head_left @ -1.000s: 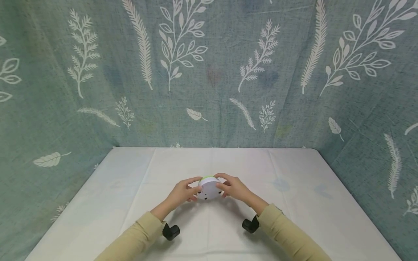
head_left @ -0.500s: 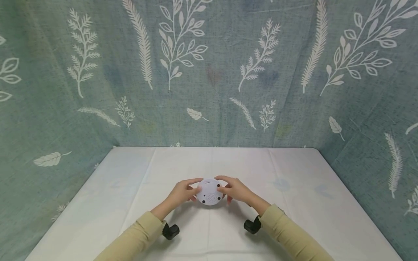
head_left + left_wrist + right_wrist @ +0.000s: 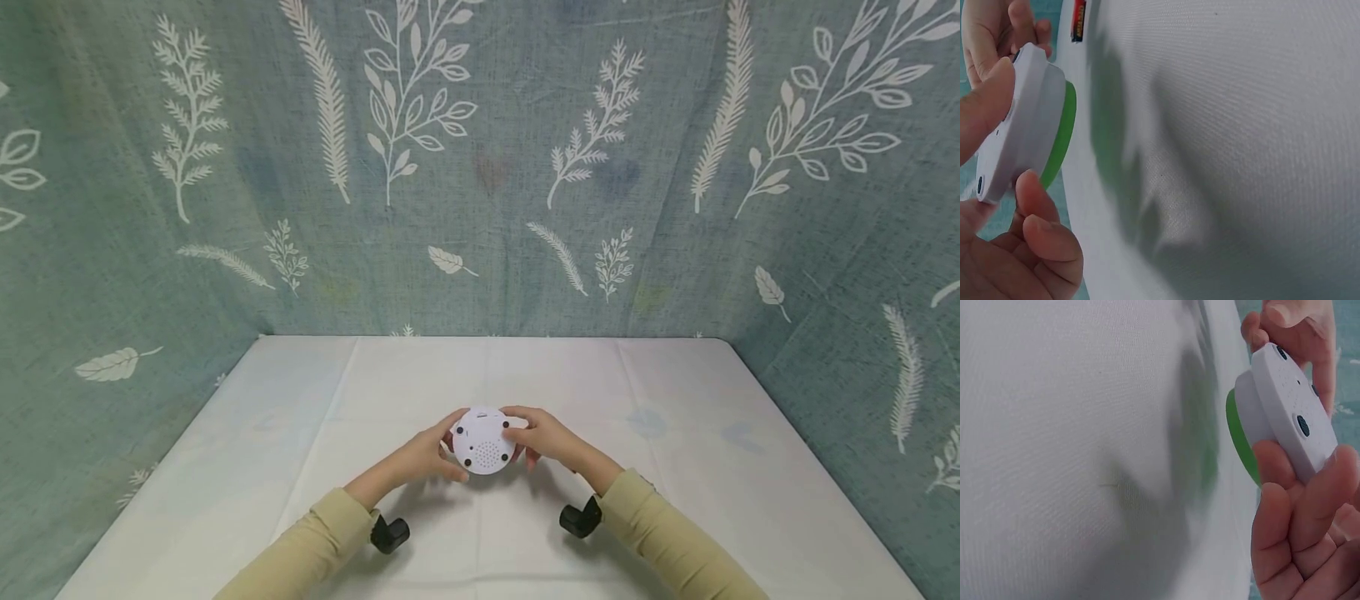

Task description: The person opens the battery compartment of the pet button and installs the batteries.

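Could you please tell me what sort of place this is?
Probably a curtained-off recording booth: green leaf-patterned fabric hangs behind and beside a white-covered table, and black devices, perhaps cameras, sit beside the sleeves.

Room lies over the white tabletop (image 3: pixel 525 371) beyond the round white-and-green device (image 3: pixel 484 446) and outside either sleeve (image 3: pixel 318 533). The left hand (image 3: pixel 430 457) and right hand (image 3: pixel 550 435) block its sides; black wrist cameras (image 3: pixel 390 535) jut between the sleeves; leaf-print curtain (image 3: pixel 510 208) walls the back.
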`<state>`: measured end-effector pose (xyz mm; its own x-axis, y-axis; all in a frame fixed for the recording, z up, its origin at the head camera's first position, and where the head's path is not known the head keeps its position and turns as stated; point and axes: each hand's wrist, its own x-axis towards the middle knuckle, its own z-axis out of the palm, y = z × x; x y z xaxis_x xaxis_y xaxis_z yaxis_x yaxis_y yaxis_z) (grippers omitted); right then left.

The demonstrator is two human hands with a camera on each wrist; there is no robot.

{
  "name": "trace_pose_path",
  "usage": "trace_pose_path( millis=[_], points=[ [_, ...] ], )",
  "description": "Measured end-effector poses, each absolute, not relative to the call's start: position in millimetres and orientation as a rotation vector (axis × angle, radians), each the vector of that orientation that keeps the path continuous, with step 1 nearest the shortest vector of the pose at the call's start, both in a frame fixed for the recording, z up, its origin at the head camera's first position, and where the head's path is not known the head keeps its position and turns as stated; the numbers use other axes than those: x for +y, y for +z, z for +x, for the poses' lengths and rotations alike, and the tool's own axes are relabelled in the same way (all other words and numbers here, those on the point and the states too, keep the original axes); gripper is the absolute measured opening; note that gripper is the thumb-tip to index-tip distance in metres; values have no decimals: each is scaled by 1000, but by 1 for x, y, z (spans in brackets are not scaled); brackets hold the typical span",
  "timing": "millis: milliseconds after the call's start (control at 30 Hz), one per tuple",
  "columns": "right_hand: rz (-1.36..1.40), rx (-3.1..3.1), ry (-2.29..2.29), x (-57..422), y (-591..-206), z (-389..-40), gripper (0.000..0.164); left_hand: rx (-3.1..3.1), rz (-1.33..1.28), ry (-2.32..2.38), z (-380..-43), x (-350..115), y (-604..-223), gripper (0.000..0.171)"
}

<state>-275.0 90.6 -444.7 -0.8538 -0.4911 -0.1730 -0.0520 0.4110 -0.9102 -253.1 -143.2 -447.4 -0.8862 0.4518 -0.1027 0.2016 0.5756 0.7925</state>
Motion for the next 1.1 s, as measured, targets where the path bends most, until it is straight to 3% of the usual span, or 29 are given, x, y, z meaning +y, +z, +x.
trace_pose_path(
  millis=[667,1100],
  points=[
    [-353,2202,-1507,90,-438,-268,48,2571,608,1328,-250,-140,-451,96],
    [-419,2193,-1576,86,-432,-260,50,2546,620,1401,-248,-138,-451,104]
  ],
)
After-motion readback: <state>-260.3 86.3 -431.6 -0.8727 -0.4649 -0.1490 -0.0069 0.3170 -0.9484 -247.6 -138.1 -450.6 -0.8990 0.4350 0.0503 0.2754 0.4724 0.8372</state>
